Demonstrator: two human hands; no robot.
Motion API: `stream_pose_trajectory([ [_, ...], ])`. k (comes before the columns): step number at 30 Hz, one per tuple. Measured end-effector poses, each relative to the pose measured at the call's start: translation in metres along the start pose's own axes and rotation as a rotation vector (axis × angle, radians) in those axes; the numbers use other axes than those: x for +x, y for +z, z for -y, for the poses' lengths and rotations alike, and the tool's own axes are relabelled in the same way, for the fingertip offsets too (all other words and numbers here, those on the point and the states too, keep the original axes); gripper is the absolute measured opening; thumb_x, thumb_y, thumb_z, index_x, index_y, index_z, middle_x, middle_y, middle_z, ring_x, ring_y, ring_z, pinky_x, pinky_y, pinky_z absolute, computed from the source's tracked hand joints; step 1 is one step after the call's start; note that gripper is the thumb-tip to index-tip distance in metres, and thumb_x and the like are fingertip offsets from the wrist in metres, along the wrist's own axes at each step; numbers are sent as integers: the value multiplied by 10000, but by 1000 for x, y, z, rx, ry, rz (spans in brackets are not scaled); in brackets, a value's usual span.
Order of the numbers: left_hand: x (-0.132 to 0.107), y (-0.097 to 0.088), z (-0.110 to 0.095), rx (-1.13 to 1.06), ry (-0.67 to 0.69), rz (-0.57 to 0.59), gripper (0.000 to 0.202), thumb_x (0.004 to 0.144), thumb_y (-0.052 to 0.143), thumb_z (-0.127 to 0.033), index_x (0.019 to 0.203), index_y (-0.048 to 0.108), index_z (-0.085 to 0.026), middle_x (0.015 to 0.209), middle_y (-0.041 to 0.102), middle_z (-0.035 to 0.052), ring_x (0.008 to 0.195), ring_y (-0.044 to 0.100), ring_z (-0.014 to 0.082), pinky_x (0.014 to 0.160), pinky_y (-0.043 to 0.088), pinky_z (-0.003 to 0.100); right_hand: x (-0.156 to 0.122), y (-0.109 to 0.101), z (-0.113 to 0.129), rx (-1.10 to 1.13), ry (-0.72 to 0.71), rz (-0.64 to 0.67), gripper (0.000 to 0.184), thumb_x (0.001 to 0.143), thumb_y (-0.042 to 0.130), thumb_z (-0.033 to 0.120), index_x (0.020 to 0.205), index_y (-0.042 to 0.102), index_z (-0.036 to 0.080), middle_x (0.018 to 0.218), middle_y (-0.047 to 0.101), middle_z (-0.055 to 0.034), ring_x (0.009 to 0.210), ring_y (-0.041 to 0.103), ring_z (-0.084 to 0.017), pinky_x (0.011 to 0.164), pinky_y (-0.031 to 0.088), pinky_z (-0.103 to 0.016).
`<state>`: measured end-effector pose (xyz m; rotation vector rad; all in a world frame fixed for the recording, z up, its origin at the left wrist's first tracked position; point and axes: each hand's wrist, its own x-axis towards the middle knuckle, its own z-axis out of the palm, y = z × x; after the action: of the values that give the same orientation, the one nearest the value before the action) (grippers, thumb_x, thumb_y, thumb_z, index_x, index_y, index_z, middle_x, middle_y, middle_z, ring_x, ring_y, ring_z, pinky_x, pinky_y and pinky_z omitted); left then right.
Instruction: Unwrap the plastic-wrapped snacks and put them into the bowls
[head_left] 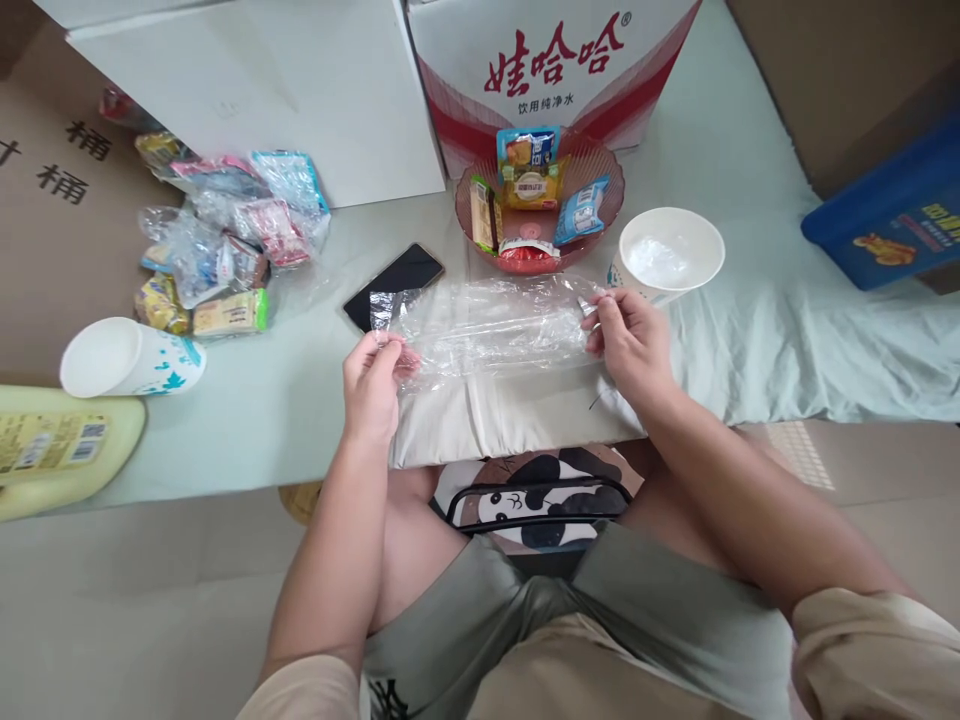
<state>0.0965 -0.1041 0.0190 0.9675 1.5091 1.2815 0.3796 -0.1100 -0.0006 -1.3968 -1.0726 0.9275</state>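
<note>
A clear plastic bag [495, 330] is stretched sideways between my two hands, just above the front edge of the cloth-covered table. My left hand [375, 380] pinches its left end, and my right hand [630, 340] grips its right end. Behind the bag stands a pink glass bowl [465, 235] holding several wrapped snacks [531, 185]. Close beyond my right hand is a white paper cup [671, 250] with crumpled clear plastic inside. A dark phone [397, 280] lies flat beyond my left hand, with the bag's corner over part of it.
Several packaged snacks in clear bags [225, 240] are heaped at the left. A paper cup [135, 357] lies on its side near a yellow jug [67, 445]. White cartons [255, 90] stand at the back. A blue container [892, 210] is at the right.
</note>
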Motion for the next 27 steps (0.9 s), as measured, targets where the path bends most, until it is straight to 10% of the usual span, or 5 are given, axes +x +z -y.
stream_pose_trajectory([
  [5, -2, 2, 0, 50, -79, 16, 169, 724, 646, -354, 770, 553, -220, 501, 544, -56, 347, 426, 75, 322, 283, 181, 0, -1, 1, -42, -15, 8, 362, 934, 568, 586, 899, 569, 225, 584, 548, 66, 380, 437, -56, 373, 328, -196],
  [19, 2, 2, 6, 150, 15, -59, 205, 755, 593, -299, 620, 463, -216, 538, 505, -39, 426, 442, 72, 394, 317, 193, 3, -9, -1, -242, -85, -1, 261, 869, 587, 266, 1130, 570, 265, 771, 676, 29, 451, 482, -102, 517, 420, -272],
  [27, -2, -3, 9, 781, 281, -65, 240, 712, 596, -207, 509, 467, -207, 469, 385, -44, 514, 377, 119, 539, 286, 267, 8, -11, -17, -641, -353, 70, 347, 864, 522, 192, 1194, 614, 242, 1068, 712, -73, 720, 617, -194, 737, 496, -364],
])
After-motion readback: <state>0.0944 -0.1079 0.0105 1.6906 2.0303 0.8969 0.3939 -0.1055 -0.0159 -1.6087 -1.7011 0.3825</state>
